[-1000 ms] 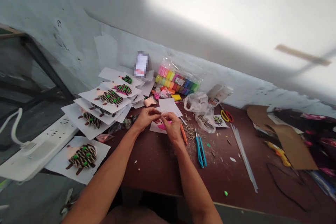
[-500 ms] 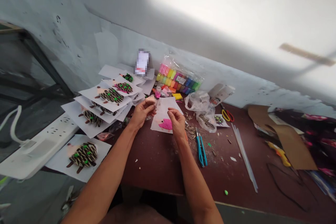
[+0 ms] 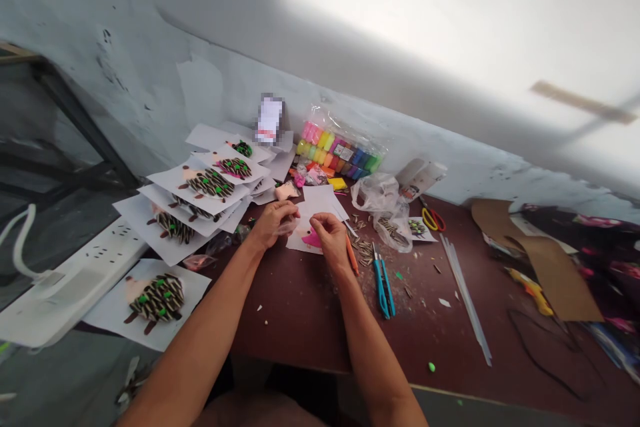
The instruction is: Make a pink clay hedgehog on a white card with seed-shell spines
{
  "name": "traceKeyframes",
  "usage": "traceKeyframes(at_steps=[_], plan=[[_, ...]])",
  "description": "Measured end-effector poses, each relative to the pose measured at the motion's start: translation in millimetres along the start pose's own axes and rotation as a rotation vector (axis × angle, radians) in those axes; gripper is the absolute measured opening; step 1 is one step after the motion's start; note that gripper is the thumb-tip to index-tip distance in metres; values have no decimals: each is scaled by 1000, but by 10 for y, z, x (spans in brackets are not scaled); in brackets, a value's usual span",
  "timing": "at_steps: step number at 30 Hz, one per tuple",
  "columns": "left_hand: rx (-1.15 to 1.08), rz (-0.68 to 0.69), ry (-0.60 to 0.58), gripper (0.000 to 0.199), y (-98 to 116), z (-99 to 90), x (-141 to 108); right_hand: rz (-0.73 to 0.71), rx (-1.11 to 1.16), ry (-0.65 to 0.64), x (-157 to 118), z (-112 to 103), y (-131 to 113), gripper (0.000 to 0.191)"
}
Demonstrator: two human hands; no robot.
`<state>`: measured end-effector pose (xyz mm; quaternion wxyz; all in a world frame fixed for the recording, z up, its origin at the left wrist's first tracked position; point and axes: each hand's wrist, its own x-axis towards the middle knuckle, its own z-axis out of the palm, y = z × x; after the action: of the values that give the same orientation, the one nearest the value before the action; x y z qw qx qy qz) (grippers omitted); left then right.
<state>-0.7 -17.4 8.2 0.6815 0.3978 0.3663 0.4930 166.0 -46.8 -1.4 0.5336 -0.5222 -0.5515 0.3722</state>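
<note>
The left hand (image 3: 274, 223) holds clear plastic film (image 3: 285, 227); the right hand (image 3: 331, 238) has a pinched grip, whether on anything I cannot tell. The pink figure (image 3: 313, 239) lies on white paper (image 3: 294, 245) between them.

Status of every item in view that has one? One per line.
left hand, closed on clear plastic
right hand, fingertips pinched, contents unclear
paper with pink shape, flat, partly hidden by right hand
phone, propped upright, screen lit
power strip, one plug inserted
scissors, lying down, blade opening unclear
glue gun, lying down
</note>
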Motion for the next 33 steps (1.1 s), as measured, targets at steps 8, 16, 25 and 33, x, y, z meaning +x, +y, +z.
traceKeyframes(at_steps=[8,16,25,33], plan=[[130,-181,-205,30,3,59,-54,-102,-18,15,-12,-12,-30,20],[86,-76,-76,47,3,108,-66,-93,-13,-34,-23,27,-37,21],[71,-76,-59,45,30,70,-60,-62,-29,33,-40,14,-82,27],[85,-93,-119,43,21,54,-68,-172,-70,-5,-86,25,-196,11]])
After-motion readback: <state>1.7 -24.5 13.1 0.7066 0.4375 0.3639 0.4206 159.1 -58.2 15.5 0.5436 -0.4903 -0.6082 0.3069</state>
